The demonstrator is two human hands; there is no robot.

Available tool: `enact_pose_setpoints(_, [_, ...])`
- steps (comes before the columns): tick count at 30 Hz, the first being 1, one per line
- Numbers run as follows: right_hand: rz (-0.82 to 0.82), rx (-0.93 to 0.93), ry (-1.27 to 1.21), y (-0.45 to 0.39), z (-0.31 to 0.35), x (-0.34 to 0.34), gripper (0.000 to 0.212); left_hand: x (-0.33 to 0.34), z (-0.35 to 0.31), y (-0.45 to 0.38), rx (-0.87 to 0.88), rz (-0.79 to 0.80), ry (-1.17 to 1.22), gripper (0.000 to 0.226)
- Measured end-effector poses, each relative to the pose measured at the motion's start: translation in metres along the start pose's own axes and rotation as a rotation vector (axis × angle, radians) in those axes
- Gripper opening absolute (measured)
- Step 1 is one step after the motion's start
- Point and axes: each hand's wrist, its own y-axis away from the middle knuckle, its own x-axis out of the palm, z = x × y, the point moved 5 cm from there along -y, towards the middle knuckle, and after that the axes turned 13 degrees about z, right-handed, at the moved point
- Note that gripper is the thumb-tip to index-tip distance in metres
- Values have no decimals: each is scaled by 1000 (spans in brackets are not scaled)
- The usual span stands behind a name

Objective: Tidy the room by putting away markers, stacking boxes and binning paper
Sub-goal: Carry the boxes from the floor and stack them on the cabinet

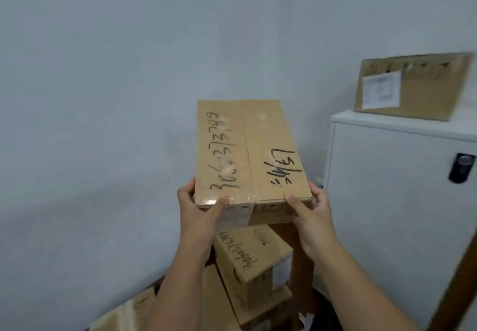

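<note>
Both hands [201,209] [309,212] clasping taped box's [247,150] near corners, bare wall [103,98] left, cabinet [400,201] right.

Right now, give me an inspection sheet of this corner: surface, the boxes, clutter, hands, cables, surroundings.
Surface: brown wooden stand under the held box; whether the box rests on it cannot be told.
Job's things: taped cardboard box with marker writing on top, held at its near end; smaller boxes piled unevenly below; no markers or paper bin in view.
Clutter: something white low by the stand, unclear.
Hands: left hand and right hand each grip a near corner, thumbs on top.
Cables: nothing seen.
Surroundings: plain pale wall; white cabinet on the right with a dark latch; labelled box on top of it.
</note>
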Motion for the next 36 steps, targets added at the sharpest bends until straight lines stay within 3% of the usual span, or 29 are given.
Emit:
enact_pose_setpoints(7, [-87,-377,55,47,170,-38,88,117,-109,-5,263,229,124,74])
enact_pose_setpoints(18, [-369,-690,221,139,316,-119,58,289,-186,14,357,589,374,64])
enact_pose_setpoints(25, [-631,-625,578,199,356,-169,75,388,-181,37,223,803,301,74])
enact_pose_setpoints(30, [-738,-424,909,206,375,-213,76,445,-179,44,191,957,219,84])
enact_pose_setpoints(36, [-855,-273,1272,173,409,-233,61,483,-179,26,366,877,-41,63])
